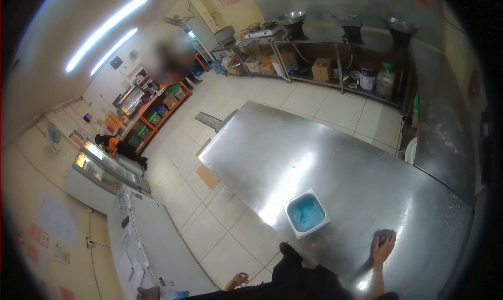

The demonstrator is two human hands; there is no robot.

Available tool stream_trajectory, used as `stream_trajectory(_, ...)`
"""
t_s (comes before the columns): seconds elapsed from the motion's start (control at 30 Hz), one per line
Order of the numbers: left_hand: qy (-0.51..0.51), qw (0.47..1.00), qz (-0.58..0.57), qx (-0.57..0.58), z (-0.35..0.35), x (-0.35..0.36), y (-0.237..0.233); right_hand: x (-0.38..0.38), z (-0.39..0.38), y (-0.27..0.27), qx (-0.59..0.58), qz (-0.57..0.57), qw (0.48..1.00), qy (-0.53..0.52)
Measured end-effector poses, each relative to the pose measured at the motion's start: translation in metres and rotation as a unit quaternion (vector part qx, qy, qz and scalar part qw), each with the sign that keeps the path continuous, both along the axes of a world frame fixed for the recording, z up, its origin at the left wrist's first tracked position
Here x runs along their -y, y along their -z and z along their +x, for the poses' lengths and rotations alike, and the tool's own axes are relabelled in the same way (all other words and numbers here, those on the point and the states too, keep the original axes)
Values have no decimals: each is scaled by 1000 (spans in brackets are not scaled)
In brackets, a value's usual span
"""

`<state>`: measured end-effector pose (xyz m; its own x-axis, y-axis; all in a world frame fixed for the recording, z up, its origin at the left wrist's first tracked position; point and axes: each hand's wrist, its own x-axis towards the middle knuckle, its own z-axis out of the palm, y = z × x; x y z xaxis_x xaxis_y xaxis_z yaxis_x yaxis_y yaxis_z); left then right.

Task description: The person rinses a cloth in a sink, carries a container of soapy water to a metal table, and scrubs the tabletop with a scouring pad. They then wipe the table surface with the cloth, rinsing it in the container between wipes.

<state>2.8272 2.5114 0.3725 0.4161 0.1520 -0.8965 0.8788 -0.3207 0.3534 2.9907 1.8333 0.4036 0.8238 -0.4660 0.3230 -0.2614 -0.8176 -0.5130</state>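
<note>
On the steel worktop (346,169), my right hand (386,250) presses down with its fingers wrapped round a dark grey scouring pad (382,235). The pad is partly hidden under the fingers. To the left of that hand, near the table's front edge, stands a square metal pan (326,219) with blue, slightly foamy liquid in it. My left hand (238,280) hangs low beside my body, off the table, its fingers loosely bent and apart with nothing visible in them.
Woks (291,18) and cardboard boxes (321,69) occupy the steel counter and shelf at the back. A white chest freezer (162,247) stands at left. One person in dark clothes (126,148) bends near the display fridge (97,166); another is blurred farther back.
</note>
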Motion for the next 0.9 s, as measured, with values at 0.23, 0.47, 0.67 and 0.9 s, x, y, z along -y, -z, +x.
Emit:
stream_trajectory(0.23, -46, 994, 26, 93, 23, 1, 0, 47, -98, -1, -107, 89, 966, -216)
stream_trajectory(0.47, 46, 996, -67, -24, -4, 23, 10, 27, -128, 44, -75, -87, 993, -7)
stream_trajectory(0.67, 40, 995, -15, 86, -42, 0, 37, 64, -131, 53, -57, -57, 995, 55)
stream_trajectory(0.9, -62, 992, -102, 38, -24, -16, 29, 24, -149, 33, -24, -57, 990, -129)
